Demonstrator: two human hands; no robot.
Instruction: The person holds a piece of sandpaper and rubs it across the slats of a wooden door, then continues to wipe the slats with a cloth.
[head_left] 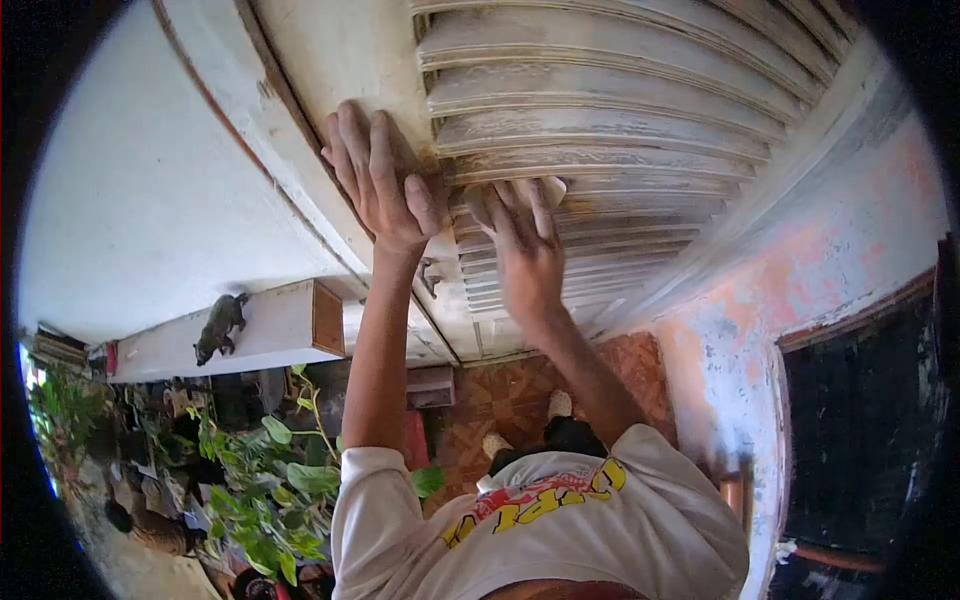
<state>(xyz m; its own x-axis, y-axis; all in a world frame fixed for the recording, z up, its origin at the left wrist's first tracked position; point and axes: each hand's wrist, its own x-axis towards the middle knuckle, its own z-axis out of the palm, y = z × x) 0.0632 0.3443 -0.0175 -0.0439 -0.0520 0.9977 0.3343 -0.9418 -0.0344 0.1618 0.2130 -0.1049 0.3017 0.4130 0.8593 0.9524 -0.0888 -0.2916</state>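
My left hand (pixel 383 185) lies with its fingers stretched out against the pale stile (pixel 385 50) of a louvered door. A greyish dust coats its fingers. Beside it, my right hand (pixel 525 235) presses a thin, pale piece of sandpaper (pixel 555 190) against the door slats (pixel 600 135). Most of that sheet is hidden under the fingers; only its edges stick out. The slats look worn, with patchy whitish paint. Just below my hands, a small dark metal door handle (pixel 430 278) sits on the stile.
At lower left stand leafy green plants (pixel 290 490) and a white ledge (pixel 250 325) with a dark animal figurine (pixel 221 328) on it. To the right is a wall (pixel 730 350) with peeling paint and a dark opening (pixel 860 430). Patterned reddish tiles (pixel 490 395) cover the floor.
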